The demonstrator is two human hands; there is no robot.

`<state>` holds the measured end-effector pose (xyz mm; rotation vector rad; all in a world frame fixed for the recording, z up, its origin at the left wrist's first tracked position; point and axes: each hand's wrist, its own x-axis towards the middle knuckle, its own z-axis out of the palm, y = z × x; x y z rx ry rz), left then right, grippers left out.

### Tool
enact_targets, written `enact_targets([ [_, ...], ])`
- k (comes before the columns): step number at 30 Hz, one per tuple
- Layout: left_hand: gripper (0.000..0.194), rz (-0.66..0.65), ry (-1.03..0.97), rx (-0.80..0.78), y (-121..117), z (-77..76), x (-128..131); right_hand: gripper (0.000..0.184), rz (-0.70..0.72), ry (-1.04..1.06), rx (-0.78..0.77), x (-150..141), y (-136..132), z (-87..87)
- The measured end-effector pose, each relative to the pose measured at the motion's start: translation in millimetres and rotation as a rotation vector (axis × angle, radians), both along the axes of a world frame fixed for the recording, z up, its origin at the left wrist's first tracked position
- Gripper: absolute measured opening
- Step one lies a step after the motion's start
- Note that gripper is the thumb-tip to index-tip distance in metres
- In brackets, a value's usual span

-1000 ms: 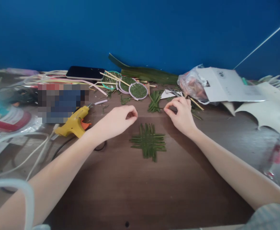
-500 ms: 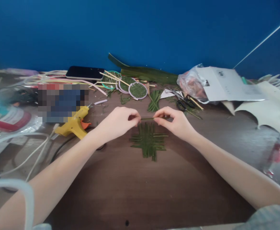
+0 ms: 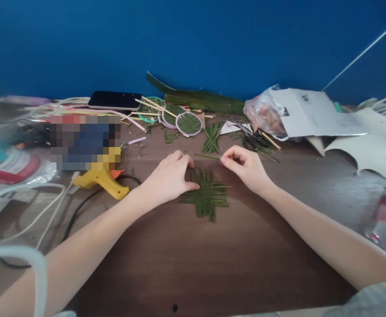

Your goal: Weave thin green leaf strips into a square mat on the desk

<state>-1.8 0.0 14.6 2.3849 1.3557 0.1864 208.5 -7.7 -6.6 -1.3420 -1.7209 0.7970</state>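
A woven mat of green leaf strips (image 3: 208, 198) lies on the brown table between my arms, its loose ends sticking out on all sides. My left hand (image 3: 176, 176) is open at the mat's upper left, thumb and fingers apart, with the thumb tip over its edge. Pinched in my right hand (image 3: 244, 166) is the right end of a thin leaf strip (image 3: 207, 156). That strip points left, just beyond the mat's far ends. More cut leaf strips (image 3: 212, 138) lie crossed in a small pile farther back.
A yellow glue gun (image 3: 105, 178) with its cable lies left. Behind are a phone (image 3: 114, 100), round leaf-filled hoops (image 3: 189, 124), long leaves (image 3: 206, 102) along the blue wall, and scissors (image 3: 254, 140). White card (image 3: 321, 113) and a plastic bag (image 3: 262, 112) are back right.
My left hand has let go of the leaf strip, opened and come down toward the mat. My right hand keeps the strip and has shifted slightly right.
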Motion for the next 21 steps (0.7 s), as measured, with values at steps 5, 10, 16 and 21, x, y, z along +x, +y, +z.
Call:
enact_targets([
  [5,0.042,-0.002,0.023,0.028,-4.3,-2.1,3.1,0.015,0.014,-0.052,0.012,-1.4,-1.8,0.8],
  [10,0.037,-0.006,0.01,0.014,-3.2,-2.9,2.9,0.015,0.012,-0.046,0.013,-0.9,-1.2,-1.1],
  [16,0.035,-0.021,-0.008,0.045,-4.2,-1.8,3.5,0.015,-0.001,-0.026,-0.013,-1.3,-1.9,-0.2],
  [21,0.034,-0.04,-0.012,0.059,-5.5,-0.1,4.3,0.013,-0.01,-0.023,-0.019,-0.5,-1.8,0.1],
])
